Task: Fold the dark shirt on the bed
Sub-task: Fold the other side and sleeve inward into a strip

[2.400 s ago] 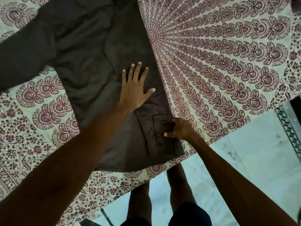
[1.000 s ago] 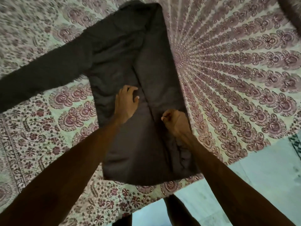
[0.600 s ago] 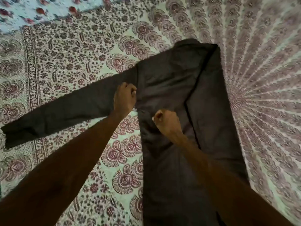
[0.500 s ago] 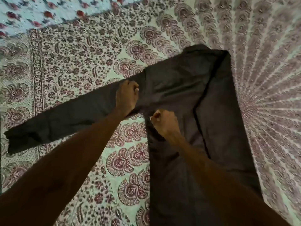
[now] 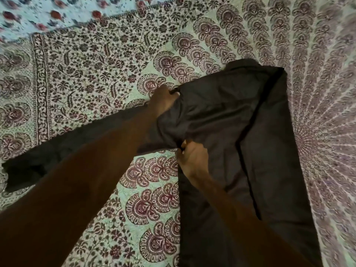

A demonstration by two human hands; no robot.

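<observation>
The dark shirt (image 5: 231,132) lies on the patterned bedspread (image 5: 96,78), its right side folded in over the body. One long sleeve (image 5: 57,151) stretches out to the left, partly hidden under my left forearm. My left hand (image 5: 163,99) grips the shirt's shoulder edge where that sleeve starts and lifts the cloth a little. My right hand (image 5: 192,157) pinches the shirt's left side edge just below the armpit. The lifted cloth bunches between the two hands.
A second sheet with red flowers (image 5: 57,14) shows at the top left beyond the bedspread's border. Bedspread extends to the right of the shirt (image 5: 323,132) and between my arms (image 5: 150,189).
Both hands left the hem and moved up to the left shoulder and armpit, closing on the cloth. The shoulder now lifts and bunches, and the view has shifted left.
</observation>
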